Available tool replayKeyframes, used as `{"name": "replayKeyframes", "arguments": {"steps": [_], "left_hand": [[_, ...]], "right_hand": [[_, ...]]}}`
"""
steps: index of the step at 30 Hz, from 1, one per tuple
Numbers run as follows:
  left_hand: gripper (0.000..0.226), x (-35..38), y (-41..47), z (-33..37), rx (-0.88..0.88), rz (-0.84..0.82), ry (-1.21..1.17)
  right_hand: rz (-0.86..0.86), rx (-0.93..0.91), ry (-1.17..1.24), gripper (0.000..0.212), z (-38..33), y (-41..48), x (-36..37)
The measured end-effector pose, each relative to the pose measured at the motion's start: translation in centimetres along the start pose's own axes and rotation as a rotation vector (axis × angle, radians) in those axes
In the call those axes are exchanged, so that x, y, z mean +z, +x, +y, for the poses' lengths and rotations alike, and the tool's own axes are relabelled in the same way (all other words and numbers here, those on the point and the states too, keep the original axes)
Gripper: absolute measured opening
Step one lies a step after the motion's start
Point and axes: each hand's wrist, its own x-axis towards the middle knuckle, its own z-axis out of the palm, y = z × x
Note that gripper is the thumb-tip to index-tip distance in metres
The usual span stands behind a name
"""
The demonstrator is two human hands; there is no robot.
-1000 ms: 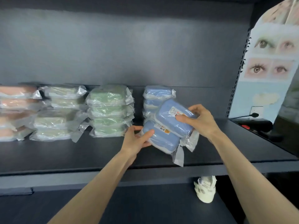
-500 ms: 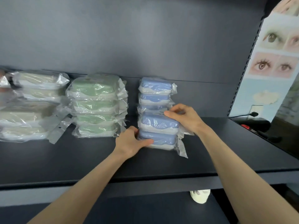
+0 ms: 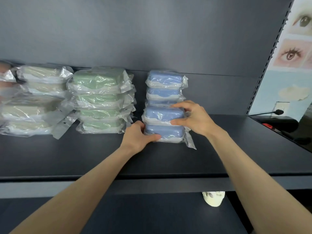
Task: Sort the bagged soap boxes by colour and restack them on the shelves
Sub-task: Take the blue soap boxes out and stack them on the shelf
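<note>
A second ago I had two bagged blue boxes tilted in the air. Now they sit flat on the shelf (image 3: 168, 162), one on the other, just to the right of the green stack (image 3: 99, 100) and directly in front of the rear blue stack (image 3: 164, 80).

My left hand (image 3: 137, 136) curls round the lower blue box (image 3: 167, 132) at the end nearest the green stack, with the thumb along its front edge. My right hand (image 3: 194, 119) clamps the upper blue box (image 3: 162, 114) at the end away from the green stack, fingers over the top and thumb on the front face. Both grips are closed on the plastic, and neither has let go yet.

I judge the pair placed, blue with blue, and roughly squared. On the other side of the green stack, the pale stack (image 3: 37, 98) sits a little untidily. What remains is to release without dragging the slippery bags. The loose bag tail on the side away from the green stack could catch my fingers.
</note>
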Motion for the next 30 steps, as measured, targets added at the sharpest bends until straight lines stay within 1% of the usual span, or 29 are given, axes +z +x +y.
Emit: {"name": "replayKeyframes", "arguments": {"steps": [5,12,17,21,26,30], "left_hand": [[0.053,0.9,1.1,0.1,0.015,0.052,0.050],[0.053,1.5,2.2,0.2,0.009,0.074,0.125],[0.044,1.5,2.5,0.0,-0.007,0.048,0.075],[0.037,1.5,2.9,0.0,-0.017,0.052,0.105],[0.044,1.7,3.3,-0.4,-0.031,0.101,0.030],[0.043,1.8,3.4,-0.4,-0.038,0.110,0.013]], "right_hand": [[0.068,-0.039,0.010,0.053,0.7,0.4,0.3],[0.073,-0.034,-0.004,0.052,1.6,0.9,0.1],[0.043,-0.018,0.008,0.052,1.5,1.5,0.3],[0.019,-0.018,-0.058,0.054,1.6,2.2,0.3],[0.038,-0.024,-0.097,0.054,1.7,2.6,0.5],[0.039,-0.028,-0.106,0.053,1.8,2.8,0.7]]}}
